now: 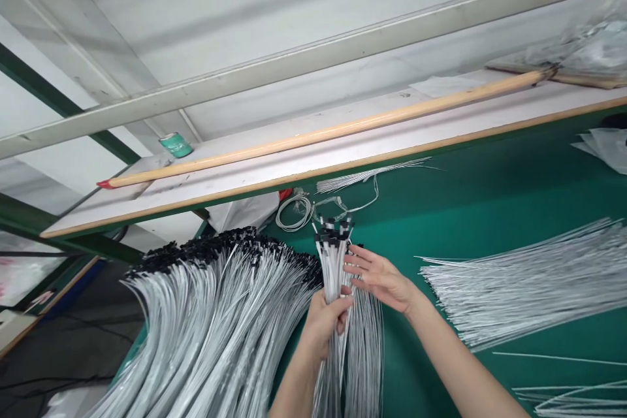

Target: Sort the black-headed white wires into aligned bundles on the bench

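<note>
My left hand [324, 320] is wrapped round a small bundle of white wires with black end caps [333, 255], holding it upright over the green table [480, 209]. My right hand [379, 277] rests against the bundle's right side with its fingers stretched out and spread. The bundle's lower part hangs down between my forearms. Just to the left lies a large heap of the same capped white wires [210, 313], draped over the table's left edge.
A sheaf of bare white wires [529, 281] lies at the right, more at the lower right corner [568, 398]. A coiled white cable [294, 212] lies near the shelf. A long wooden pole [333, 130] and a green tape roll [175, 144] rest on the white shelf [343, 160].
</note>
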Available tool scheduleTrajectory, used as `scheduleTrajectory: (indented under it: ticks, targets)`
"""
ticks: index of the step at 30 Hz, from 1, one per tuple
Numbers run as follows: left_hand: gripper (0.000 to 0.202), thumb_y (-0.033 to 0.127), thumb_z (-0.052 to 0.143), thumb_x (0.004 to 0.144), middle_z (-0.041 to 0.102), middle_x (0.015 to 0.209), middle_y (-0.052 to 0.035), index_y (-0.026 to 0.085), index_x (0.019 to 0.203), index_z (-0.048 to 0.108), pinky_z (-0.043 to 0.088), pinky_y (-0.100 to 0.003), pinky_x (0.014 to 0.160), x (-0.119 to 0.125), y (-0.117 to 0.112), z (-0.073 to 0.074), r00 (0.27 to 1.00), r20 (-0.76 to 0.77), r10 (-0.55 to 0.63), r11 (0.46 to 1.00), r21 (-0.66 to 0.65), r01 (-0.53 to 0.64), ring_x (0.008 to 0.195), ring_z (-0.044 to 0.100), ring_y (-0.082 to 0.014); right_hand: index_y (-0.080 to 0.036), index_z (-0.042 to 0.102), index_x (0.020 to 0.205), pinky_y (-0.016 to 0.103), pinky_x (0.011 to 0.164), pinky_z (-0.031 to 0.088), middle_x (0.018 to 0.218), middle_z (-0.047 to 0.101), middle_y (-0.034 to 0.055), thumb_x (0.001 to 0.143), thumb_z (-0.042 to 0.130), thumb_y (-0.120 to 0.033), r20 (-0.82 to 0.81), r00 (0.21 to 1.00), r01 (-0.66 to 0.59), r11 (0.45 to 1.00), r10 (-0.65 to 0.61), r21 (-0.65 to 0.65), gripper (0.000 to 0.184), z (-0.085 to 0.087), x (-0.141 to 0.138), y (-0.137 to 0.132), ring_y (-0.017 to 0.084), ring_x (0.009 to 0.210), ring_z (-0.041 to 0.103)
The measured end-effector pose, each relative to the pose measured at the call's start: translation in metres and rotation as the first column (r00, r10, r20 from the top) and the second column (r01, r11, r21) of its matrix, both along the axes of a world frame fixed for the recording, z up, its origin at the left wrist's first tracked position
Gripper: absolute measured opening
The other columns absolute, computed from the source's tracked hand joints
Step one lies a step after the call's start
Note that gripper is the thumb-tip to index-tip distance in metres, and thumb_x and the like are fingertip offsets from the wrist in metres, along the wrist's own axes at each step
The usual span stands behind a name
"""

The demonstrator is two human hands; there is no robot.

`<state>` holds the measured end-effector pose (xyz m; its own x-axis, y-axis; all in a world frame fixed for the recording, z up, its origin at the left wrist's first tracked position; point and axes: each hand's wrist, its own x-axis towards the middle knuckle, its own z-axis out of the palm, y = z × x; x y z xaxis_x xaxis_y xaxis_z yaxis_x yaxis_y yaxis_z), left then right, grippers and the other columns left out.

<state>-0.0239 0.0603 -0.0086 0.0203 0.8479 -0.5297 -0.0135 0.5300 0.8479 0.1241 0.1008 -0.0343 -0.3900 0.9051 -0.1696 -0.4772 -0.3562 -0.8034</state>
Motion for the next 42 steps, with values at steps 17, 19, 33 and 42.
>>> scheduleTrajectory:
  ticks: [17,19,33,42]
  targets:
    - [0.032,0.033,0.073,0.058,0.042,0.035,0.0098,0.015,0.078,0.055,0.023,-0.019,0.032,-0.014,0.005,-0.022,0.99,0.132,0.052,0.996,-0.082,-0.041,0.028,0.03,-0.0047,-0.017,0.061,0.056,0.025,0.046,0.034,0.051,0.057,0.0017,0.062,0.058,-0.045,0.668,0.719,0.336,0.937,-0.19,-0.096,0.029,-0.125,0.009,0.008,0.014,0.048,0.048]
    - [0.031,0.033,0.072,0.059,0.042,0.036,0.0096,0.015,0.077,0.056,0.024,-0.019,0.033,-0.012,0.006,-0.023,0.99,0.135,0.042,0.997,-0.077,-0.032,0.028,0.031,-0.0044,-0.016,0.063,0.059,0.025,0.046,0.034,0.052,0.058,0.0023,0.061,0.058,-0.048,0.651,0.735,0.324,0.941,-0.187,-0.097,0.032,-0.126,0.016,0.005,0.013,0.047,0.047]
    - [0.029,0.037,0.071,0.056,0.047,0.038,0.0067,0.015,0.067,0.054,0.021,-0.019,0.032,0.001,0.01,-0.038,0.996,0.09,0.015,0.997,-0.082,-0.008,0.028,0.031,-0.004,-0.023,0.041,0.042,0.026,0.038,0.022,0.037,0.033,-0.0058,0.061,0.059,-0.051,0.553,0.724,0.517,0.855,-0.412,-0.04,0.038,-0.106,0.023,-0.009,0.009,0.034,0.027]
    - [0.042,0.037,0.073,0.055,0.069,0.074,-0.008,0.012,0.086,0.058,0.028,-0.021,0.034,0.012,0.012,-0.043,1.0,-0.003,0.018,0.991,-0.135,-0.018,0.032,0.039,-0.0043,-0.017,0.056,0.053,0.022,0.039,0.033,0.051,0.055,-0.0015,0.054,0.073,-0.049,0.254,0.903,0.391,0.909,-0.347,-0.148,0.036,-0.066,0.003,-0.009,0.006,0.038,0.038]
